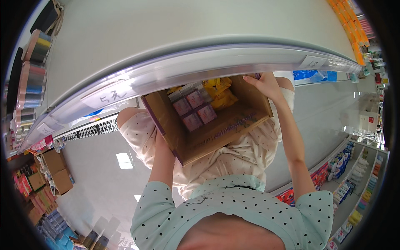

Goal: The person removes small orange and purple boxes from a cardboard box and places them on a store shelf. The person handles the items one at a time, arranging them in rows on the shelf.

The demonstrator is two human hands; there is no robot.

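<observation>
A cardboard box [225, 134] rests tilted on my lap, open side up, partly under the front edge of a white shelf [193, 57]. Inside it, small purple-and-white boxes [195, 109] stand grouped on the left, and yellow plastic packets [222, 93] lie beside them at the far side. My right hand [262, 84] grips the box's far right rim, thumb over the edge. My left forearm runs behind the left side of the box; the left hand itself is hidden.
Spools [34, 78] in packs stand on the shelf's left end, orange packets [350, 25] on its right end. An opened carton [57, 170] is on the left. Low shelves with goods [353, 175] stand at the right. Blue packaging [312, 76] lies under the shelf.
</observation>
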